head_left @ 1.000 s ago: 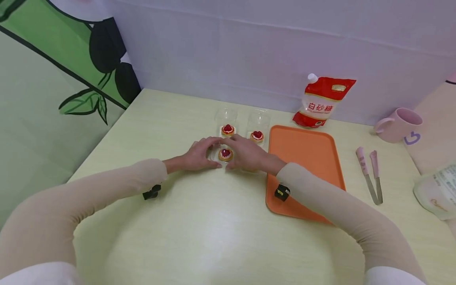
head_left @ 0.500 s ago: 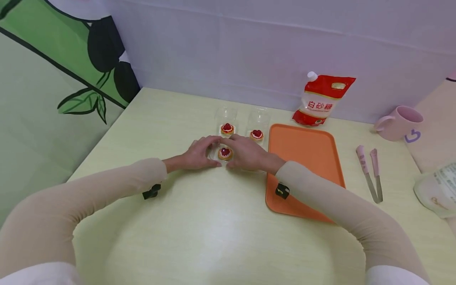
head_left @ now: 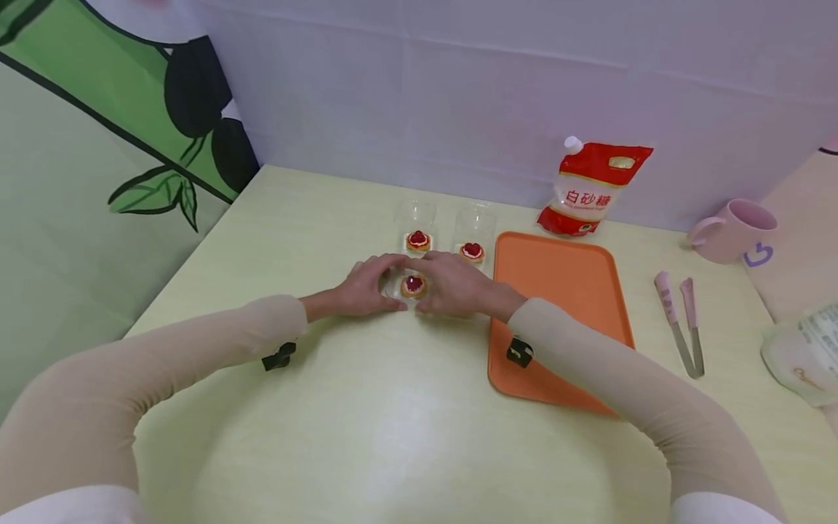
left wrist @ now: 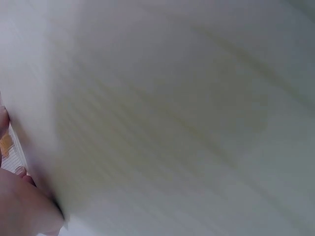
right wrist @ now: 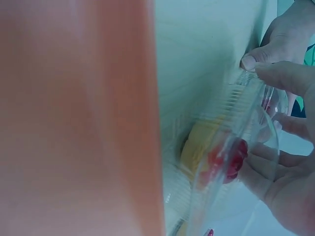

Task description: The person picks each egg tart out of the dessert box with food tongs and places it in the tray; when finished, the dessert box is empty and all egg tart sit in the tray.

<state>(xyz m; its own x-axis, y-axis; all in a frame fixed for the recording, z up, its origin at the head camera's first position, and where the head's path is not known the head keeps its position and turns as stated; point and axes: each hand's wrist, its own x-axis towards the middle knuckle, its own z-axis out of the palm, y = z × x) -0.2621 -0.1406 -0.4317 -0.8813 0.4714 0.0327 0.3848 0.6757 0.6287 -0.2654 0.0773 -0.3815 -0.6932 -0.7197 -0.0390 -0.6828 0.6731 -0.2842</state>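
Note:
Between my two hands a clear plastic clamshell box with a fruit tart (head_left: 414,286) sits on the table. My left hand (head_left: 368,285) grips its left side, fingers at the back and thumb at the front. On the other side my right hand (head_left: 455,282) holds it the same way. The right wrist view shows another clear box with a tart (right wrist: 204,150) beside my right palm; from the head it is mostly hidden under that hand. Behind stand two boxes with lids raised, one with a left tart (head_left: 418,241), the other with a right tart (head_left: 472,252).
An orange tray (head_left: 556,269) lies under my right forearm. Behind it leans a red and white sugar pouch (head_left: 585,189). Farther right are a pink mug (head_left: 736,229), two pink-handled knives (head_left: 681,324) and a whitish container (head_left: 805,356) at the table's edge.
The view shifts slightly up and down. Both hands stay around the box, with no other visible change.

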